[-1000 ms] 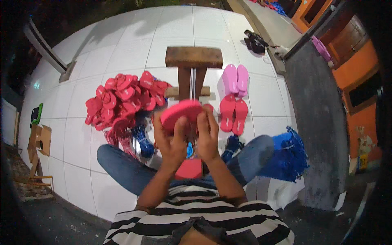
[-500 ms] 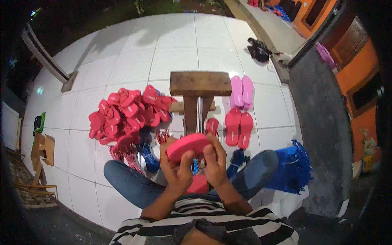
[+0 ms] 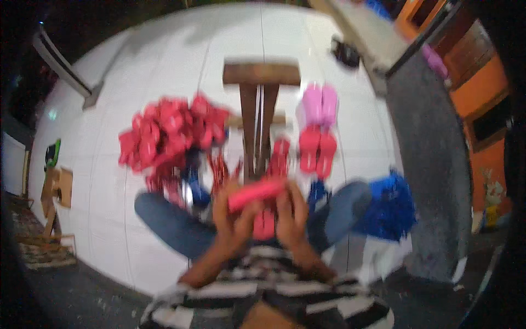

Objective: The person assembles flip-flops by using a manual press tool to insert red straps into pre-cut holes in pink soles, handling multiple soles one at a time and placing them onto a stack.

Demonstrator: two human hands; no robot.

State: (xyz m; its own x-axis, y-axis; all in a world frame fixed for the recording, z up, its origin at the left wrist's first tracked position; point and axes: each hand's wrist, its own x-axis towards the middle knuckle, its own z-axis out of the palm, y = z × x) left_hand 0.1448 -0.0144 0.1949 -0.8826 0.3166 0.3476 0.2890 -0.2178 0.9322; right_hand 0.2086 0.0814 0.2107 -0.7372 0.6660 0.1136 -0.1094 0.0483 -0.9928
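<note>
Between my two hands a red flip-flop sole (image 3: 256, 193) is held nearly edge-on, above my lap. My left hand (image 3: 233, 223) is closed on its left end, thumb on the near side. The right end is gripped by my right hand (image 3: 292, 216), thumb likewise toward me. Below them, between my legs, lies another red piece (image 3: 264, 226), partly hidden by the hands. Just beyond the hands rises a wooden stand (image 3: 262, 72) with a crosspiece on top and pale rods along its post. Motion blur hides finer detail.
Left of the stand is a heap of red flip-flops (image 3: 170, 126). To its right lie pink soles (image 3: 319, 104) and red soles (image 3: 318, 151). Blue straps (image 3: 389, 205) spread beside my right knee; reddish straps (image 3: 217, 167) lie near the post. A cardboard box (image 3: 64, 186) stands far left.
The sole has tipped from showing its broad face to nearly edge-on, still in both hands. The view has tilted, so the stand and floor items sit higher in the picture.
</note>
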